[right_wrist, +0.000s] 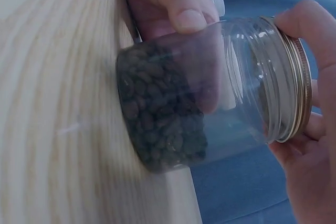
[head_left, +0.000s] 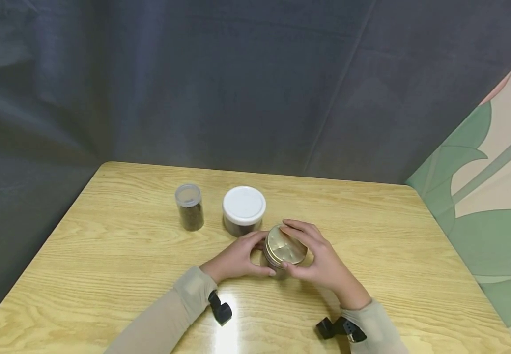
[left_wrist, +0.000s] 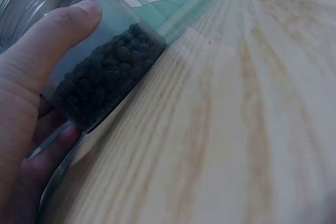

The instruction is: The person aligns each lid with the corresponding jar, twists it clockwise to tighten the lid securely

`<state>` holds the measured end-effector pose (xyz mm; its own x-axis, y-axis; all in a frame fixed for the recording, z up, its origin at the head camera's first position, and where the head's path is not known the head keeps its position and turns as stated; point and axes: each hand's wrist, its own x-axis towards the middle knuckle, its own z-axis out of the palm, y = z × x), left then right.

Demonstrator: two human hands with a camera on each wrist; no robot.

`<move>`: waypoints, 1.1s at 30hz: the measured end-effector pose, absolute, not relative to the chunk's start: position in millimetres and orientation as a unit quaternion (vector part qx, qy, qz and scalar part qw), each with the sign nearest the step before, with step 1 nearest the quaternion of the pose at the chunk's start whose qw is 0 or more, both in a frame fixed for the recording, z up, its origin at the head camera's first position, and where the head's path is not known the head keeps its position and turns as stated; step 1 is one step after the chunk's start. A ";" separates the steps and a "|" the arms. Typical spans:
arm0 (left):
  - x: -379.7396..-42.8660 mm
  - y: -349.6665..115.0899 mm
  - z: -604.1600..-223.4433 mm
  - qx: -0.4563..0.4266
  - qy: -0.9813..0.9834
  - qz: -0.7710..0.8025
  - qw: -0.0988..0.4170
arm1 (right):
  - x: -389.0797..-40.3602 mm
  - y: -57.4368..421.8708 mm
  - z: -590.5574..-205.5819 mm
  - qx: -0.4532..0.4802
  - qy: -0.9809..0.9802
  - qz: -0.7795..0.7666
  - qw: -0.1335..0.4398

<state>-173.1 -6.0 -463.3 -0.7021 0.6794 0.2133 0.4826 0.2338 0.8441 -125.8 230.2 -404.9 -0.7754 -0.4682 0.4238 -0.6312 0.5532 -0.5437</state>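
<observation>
A clear jar (right_wrist: 163, 106), partly filled with dark beans (left_wrist: 107, 69), stands on the wooden table in front of the person. Its gold lid (head_left: 287, 245) sits over the mouth, and the glass threads show just below it in the right wrist view. My left hand (head_left: 238, 258) wraps the jar's body from the left, thumb on the near side. From the right, my right hand (head_left: 322, 258) grips the lid by its rim, with the thumb at the near edge and fingers at the far edge.
Behind the left hand stands a tub (head_left: 244, 204) with a white lid and dark contents. Farther left is a narrow clear container (head_left: 191, 216), partly filled with something dark. The table (head_left: 118, 236) meets a dark cloth (head_left: 238, 88) at the back and a leaf-patterned cloth (head_left: 494, 236) on the right.
</observation>
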 end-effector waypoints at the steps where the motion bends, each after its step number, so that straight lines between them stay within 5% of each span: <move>1: -173.0 -6.1 -463.2 0.373 0.779 0.494 0.100 | -125.8 230.6 -404.6 0.314 -0.873 0.354 0.115; 33: -174.1 -7.7 -466.4 0.356 0.779 0.500 0.126 | -123.6 233.3 -401.6 0.329 -0.885 0.325 0.061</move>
<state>-174.1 -7.7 -466.4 -0.7148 0.6808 0.1602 0.4291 0.2461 0.8691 -123.6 233.3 -401.6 -0.7760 -0.5427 0.3215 -0.6217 0.5721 -0.5349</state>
